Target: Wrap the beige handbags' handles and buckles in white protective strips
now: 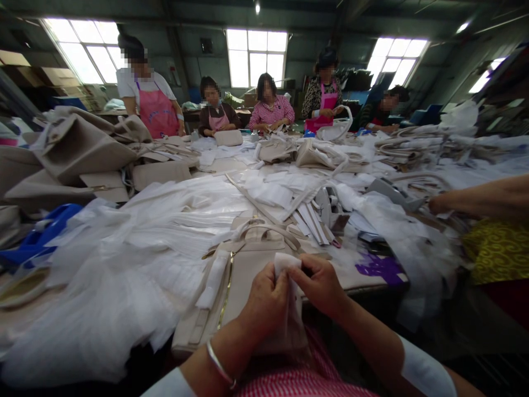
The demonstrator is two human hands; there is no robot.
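Note:
A beige handbag [231,278] lies flat at the near edge of the table [372,278], handle up and gold zipper along its left side. Over its near right corner my left hand [264,300] and my right hand [320,284] both pinch a white foam wrapping sheet [285,262]. The sheet hangs down between my hands over the bag's edge. Both hands are closed on it. A bangle sits on my left wrist.
Heaps of white wrapping sheets [124,275] cover the table's left. Beige bags [82,149] are stacked at far left, straps and cut pieces [314,218] in the middle. A co-worker's arm [483,198] reaches in from the right. Several people work along the far side.

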